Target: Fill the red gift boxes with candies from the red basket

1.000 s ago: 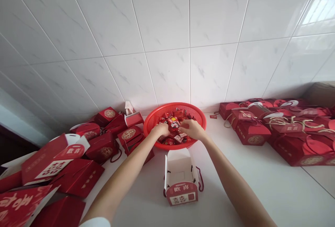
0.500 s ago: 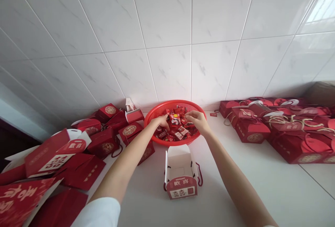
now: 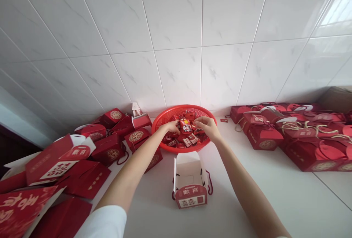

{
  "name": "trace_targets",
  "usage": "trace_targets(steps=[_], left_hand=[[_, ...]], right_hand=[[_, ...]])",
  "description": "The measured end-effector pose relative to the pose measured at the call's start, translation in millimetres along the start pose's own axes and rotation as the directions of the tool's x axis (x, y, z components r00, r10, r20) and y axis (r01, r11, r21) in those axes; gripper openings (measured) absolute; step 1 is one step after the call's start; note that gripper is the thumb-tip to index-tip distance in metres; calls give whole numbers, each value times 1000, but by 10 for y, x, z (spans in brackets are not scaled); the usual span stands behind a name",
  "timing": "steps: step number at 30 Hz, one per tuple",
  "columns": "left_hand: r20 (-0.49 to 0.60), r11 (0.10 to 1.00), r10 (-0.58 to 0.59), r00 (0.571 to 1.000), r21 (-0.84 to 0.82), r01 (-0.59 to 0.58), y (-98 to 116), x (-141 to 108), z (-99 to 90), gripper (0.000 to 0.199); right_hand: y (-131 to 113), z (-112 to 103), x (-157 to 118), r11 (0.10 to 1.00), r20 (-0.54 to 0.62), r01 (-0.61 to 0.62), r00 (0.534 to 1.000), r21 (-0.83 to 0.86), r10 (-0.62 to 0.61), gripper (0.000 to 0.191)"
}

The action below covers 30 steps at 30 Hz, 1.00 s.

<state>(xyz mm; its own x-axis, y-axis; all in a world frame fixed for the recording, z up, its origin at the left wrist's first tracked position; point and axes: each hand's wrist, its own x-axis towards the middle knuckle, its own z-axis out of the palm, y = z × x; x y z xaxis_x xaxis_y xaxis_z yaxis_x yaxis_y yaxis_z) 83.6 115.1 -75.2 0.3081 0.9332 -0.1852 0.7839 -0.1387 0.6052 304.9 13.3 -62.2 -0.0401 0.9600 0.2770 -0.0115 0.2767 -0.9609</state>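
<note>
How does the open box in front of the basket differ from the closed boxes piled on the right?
The open gift box stands alone with its white inside showing, while the closed gift boxes lie shut in a crowded pile. The open gift box has dark red cord handles; the closed gift boxes show pale twine. Both are red card boxes with printed fronts.

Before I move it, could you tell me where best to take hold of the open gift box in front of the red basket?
Grip the open gift box by its red front wall, from the near side: that wall stands upright, and the dark red cord lies slack.
</note>
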Motion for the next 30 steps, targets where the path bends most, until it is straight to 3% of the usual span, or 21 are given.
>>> trace_targets(steps=[9,17,20,26,30], left_hand=[[207,999,-1,978,-31,7,269,-187,48,17],[209,987,131,969,-115,-109,413,-283,-35,15],[158,969,182,970,-194,-150,444,-330,-82,19],[-48,904,231,972,-359,-233,393,-382,-106,38],[-109,824,244,964,-501,-265,399,-403,-54,48]], right_hand=[[-3,4,-2,1000,2,-2,1000,-19,2,24],[-16,5,-11,1000,2,3,1000,19,-3,19],[-23,2,-15,1000,2,11,1000,18,-11,18],[-22,4,-19,999,-2,46,999,10,-46,18],[7,13,-5,999,-86,46,995,26,-43,25]])
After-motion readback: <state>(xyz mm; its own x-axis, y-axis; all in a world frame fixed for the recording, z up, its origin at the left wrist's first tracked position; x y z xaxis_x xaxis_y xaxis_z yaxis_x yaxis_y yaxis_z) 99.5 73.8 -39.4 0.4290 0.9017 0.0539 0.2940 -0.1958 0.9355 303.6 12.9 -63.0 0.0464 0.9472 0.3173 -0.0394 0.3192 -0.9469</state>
